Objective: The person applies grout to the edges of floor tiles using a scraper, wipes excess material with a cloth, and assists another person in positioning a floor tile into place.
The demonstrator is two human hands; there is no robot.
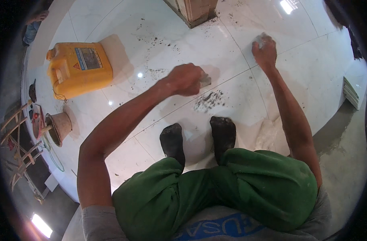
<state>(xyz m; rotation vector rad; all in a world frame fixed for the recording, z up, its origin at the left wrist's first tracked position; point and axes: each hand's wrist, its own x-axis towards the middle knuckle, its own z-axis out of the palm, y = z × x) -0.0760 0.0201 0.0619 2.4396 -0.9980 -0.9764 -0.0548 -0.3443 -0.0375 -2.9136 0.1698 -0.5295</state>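
Note:
My left hand (185,80) is closed on a small flat grey piece (205,81), perhaps a scraper, just above the white marble-look tiles (143,104), near the centre. Just below it lies a patch of scattered grey debris (208,101). My right hand (265,52), farther right and forward, is curled round a pale grey lump (262,37), possibly a crumpled cloth, on the tile. My socked feet (222,134) are between my arms, below the debris.
A yellow jerrycan (85,70) stands left; beyond it are a bucket (60,130), wooden pieces (17,144) and another person's hand (39,17). A column base (195,12) is at top. Stacked tiles (350,92) and grey bare floor (332,132) are right.

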